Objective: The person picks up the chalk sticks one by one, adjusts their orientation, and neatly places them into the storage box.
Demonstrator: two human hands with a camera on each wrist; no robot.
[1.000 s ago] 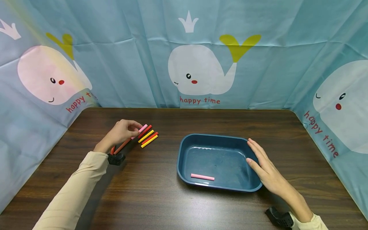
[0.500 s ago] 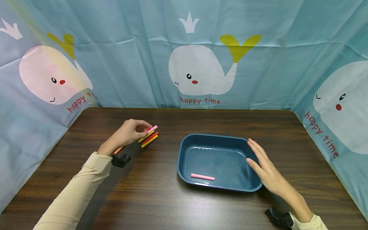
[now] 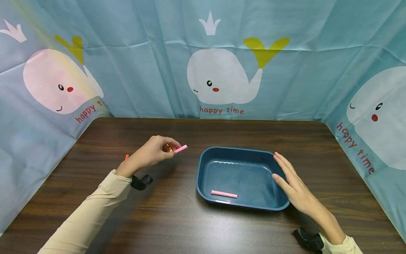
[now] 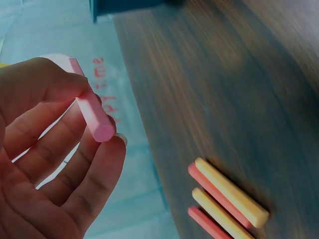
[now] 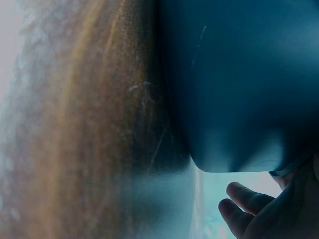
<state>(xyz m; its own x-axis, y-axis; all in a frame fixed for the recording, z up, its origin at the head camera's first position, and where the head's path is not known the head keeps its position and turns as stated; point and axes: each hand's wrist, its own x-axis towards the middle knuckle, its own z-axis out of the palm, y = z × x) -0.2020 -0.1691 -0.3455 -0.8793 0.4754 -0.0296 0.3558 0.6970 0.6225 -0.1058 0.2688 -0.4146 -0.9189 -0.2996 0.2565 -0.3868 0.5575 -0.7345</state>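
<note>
Between thumb and fingers my left hand (image 3: 153, 151) pinches a pink chalk stick (image 3: 182, 148), raised above the table. The left wrist view shows this pink chalk (image 4: 94, 114) end-on, with the fingertips around it. Below it lie several red and yellow chalk sticks (image 4: 229, 191), side by side; in the head view the hand mostly covers them. My right hand (image 3: 295, 187), fingers extended, rests at the right rim of a dark blue plastic tray (image 3: 241, 176). Another pink chalk stick (image 3: 224, 194) lies inside the tray near its front wall.
An orange-red stick end (image 3: 127, 156) shows behind the left wrist. The dark wooden table (image 3: 177, 225) meets a light blue curtain (image 3: 142, 81) printed with whales along its back and sides.
My left hand has lifted the pink chalk from beside the other sticks and carried it right, toward the tray. The right hand and the tray have stayed in place.
</note>
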